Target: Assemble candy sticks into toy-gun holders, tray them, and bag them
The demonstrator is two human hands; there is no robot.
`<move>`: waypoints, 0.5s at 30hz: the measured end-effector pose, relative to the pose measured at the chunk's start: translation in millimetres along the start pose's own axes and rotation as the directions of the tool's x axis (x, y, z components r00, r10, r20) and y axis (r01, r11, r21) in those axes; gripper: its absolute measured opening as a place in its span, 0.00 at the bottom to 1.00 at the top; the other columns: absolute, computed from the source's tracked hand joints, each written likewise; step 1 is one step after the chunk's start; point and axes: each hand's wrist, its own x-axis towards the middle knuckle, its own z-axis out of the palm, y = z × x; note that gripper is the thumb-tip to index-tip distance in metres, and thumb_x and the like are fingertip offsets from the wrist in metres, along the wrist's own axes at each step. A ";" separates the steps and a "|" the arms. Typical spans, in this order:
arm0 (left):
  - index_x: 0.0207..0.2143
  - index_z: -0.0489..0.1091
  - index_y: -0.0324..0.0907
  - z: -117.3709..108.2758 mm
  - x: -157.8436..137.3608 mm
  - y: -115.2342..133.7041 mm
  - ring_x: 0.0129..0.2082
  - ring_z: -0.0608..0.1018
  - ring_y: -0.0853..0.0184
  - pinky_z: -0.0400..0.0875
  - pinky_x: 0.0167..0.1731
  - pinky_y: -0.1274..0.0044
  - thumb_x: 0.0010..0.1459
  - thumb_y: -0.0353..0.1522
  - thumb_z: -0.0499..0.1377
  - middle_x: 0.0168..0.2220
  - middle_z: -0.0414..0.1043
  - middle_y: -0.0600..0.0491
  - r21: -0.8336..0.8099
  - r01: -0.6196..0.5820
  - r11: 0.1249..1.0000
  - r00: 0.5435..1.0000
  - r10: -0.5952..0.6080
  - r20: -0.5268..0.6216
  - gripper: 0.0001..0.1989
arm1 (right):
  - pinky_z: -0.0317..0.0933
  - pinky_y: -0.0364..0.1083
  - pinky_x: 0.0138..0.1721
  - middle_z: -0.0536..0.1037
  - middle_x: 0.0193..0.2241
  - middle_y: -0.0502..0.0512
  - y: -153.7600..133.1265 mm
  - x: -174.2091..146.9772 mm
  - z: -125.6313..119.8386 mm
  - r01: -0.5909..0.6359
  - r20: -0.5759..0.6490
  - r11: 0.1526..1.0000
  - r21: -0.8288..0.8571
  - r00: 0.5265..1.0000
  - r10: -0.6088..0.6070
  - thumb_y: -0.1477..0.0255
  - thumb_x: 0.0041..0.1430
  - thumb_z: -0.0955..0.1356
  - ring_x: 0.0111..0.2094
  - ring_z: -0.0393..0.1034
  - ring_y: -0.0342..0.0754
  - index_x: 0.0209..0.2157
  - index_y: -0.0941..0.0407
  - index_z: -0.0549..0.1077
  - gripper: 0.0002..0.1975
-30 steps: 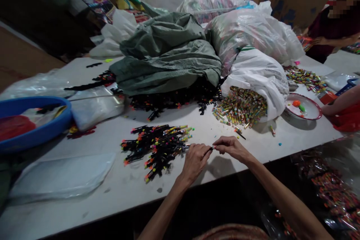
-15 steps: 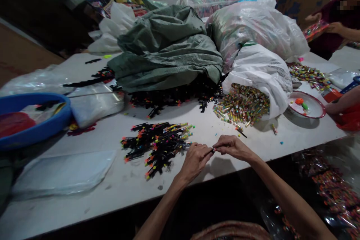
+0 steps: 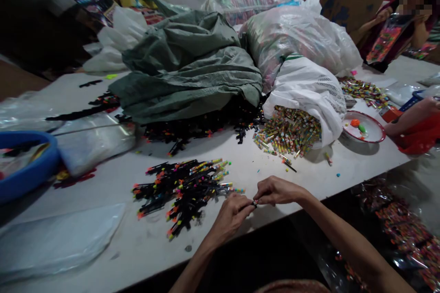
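My left hand [image 3: 231, 216] is closed around a small black plastic piece [image 3: 254, 205], mostly hidden by the fingers, with a pale bit at its end. Against that end, the fingertips of my right hand [image 3: 277, 190] are pinched together; what they grip is too small to make out. Both hands meet just above the front of the white table. To the left lies a pile of black toy guns [image 3: 185, 194] with orange, yellow and pink tips, some with colourful candy tubes attached. One patterned tube [image 3: 237, 190] points out beside my left hand.
Candy tubes [image 3: 292, 130] spill from a white sack [image 3: 309, 96]. Behind stand a grey-green sack [image 3: 192, 68] and clear bulging bags [image 3: 299, 36]. A blue basin [image 3: 51, 155] is at left, a red-rimmed dish [image 3: 381, 132] at right. Another person [image 3: 374, 39] holds a packet.
The view has shifted, so the table's contents appear further left and mostly lower. My hands stay together at the small piece, fingers slightly changed. The other person's packet is now held upright.
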 end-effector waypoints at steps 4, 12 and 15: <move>0.22 0.67 0.40 -3.2 8.8 -0.2 0.29 0.68 0.70 0.57 0.35 0.77 0.62 0.40 0.49 0.23 0.68 0.55 -0.007 0.003 1.000 1.000 -0.003 0.027 0.19 | 0.54 0.37 0.19 0.67 0.23 0.48 7.8 0.8 -0.4 -0.066 0.083 0.994 0.092 0.995 0.058 0.58 0.53 0.69 0.17 0.59 0.35 0.37 0.64 0.78 0.21; 0.37 0.73 0.46 -70.7 11.6 -20.3 0.38 0.72 0.61 0.58 0.41 0.70 0.60 0.39 0.51 0.36 0.74 0.50 0.515 0.136 0.846 0.972 -0.013 -0.234 0.13 | 0.59 0.47 0.42 0.73 0.43 0.63 15.7 53.1 -73.1 -0.392 -0.522 0.718 -0.575 0.851 0.047 0.65 0.59 0.66 0.42 0.65 0.52 0.49 0.61 0.70 0.20; 0.47 0.69 0.46 -95.0 39.5 -28.2 0.47 0.70 0.56 0.56 0.47 0.66 0.58 0.38 0.52 0.46 0.71 0.46 0.624 0.232 0.746 0.942 -0.013 -0.335 0.16 | 0.53 0.53 0.49 0.69 0.48 0.68 22.7 87.6 -96.9 -0.559 -0.587 0.393 -0.730 0.807 0.056 0.73 0.53 0.68 0.50 0.59 0.59 0.46 0.62 0.71 0.17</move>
